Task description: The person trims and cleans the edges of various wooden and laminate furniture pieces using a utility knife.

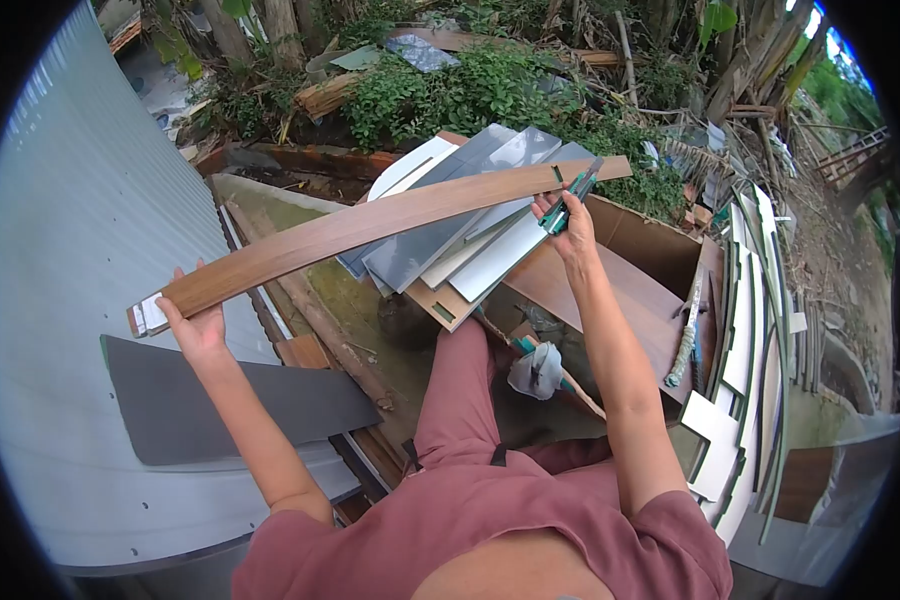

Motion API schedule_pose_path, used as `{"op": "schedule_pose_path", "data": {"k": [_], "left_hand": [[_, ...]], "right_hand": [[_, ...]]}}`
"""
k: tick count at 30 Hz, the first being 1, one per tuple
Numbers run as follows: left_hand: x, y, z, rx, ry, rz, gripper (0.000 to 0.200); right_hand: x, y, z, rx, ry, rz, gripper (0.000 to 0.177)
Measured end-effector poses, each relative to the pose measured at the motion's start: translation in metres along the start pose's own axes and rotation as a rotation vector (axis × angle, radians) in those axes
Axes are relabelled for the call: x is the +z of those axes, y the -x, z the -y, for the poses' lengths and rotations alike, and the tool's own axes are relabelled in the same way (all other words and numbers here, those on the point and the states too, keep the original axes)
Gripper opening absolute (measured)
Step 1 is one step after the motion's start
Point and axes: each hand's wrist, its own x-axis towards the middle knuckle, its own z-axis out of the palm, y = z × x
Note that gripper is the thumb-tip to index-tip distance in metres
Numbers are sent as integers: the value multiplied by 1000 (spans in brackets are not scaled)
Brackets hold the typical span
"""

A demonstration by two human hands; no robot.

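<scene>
A long brown wood-grain plank [370, 222] slants across in front of me, its right end higher in view. My left hand [202, 328] grips its left end, thumb on top beside a white label [150, 313]. In my right hand [576, 236] is a green utility knife [568, 205], its tip pointing up over the plank. The fingers of that hand are also right at the plank's edge, near a small dark slot. Under the plank's right half lies a stack of grey and white boards [490, 250], with a slotted brown board [445, 305] at its near edge.
Left stands a corrugated metal sheet [80, 230], with a dark grey panel [230, 400] against it. An open box [650, 245] and a brown panel [580, 295] lie beyond my right arm. Many white strips [740, 330] are piled at right. Plants [470, 95] grow behind.
</scene>
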Motion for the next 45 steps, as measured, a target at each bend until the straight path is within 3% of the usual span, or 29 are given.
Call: {"op": "schedule_pose_path", "data": {"k": [4,8,11,20,22,25,27,29,32,34,37,42,43,45], "left_hand": [[-78,57,65,-276,129,-109,56],[-113,112,109,-475,339,-245,57],[-130,133,132,-535,445,-263,62],[-123,144,159,-509,465,-261,66],[-116,157,159,-652,601,-333,72],[-115,178,171,-657,393,-297,77],[-114,174,176,-695,437,-291,77],[-114,174,176,-735,477,-284,77],[-108,174,177,-763,386,-243,79],[-108,183,175,-894,406,-236,79],[-93,212,179,-1068,210,-112,84],[-75,272,215,-1513,34,236,45],[-64,288,223,-1577,20,265,45],[-37,320,236,-1697,-76,591,42]], "right_hand": [[-35,-67,14,3,90,-140,20],[-59,-104,21,-10,185,-155,14],[-76,-119,21,29,279,-29,14],[-54,-104,-9,-16,425,-4,27],[-52,-100,-12,4,370,35,31],[-56,-96,-16,-14,299,54,33],[-59,-84,-17,-2,278,73,36],[-50,-64,-17,-11,278,-70,35],[-58,-25,-17,-2,132,-41,34],[-68,11,-15,14,39,-3,35],[-100,74,-12,-15,0,-63,40],[-136,206,0,-23,19,-170,40],[-141,229,0,-12,52,-164,39],[-148,274,-3,2,104,-184,39]]}}
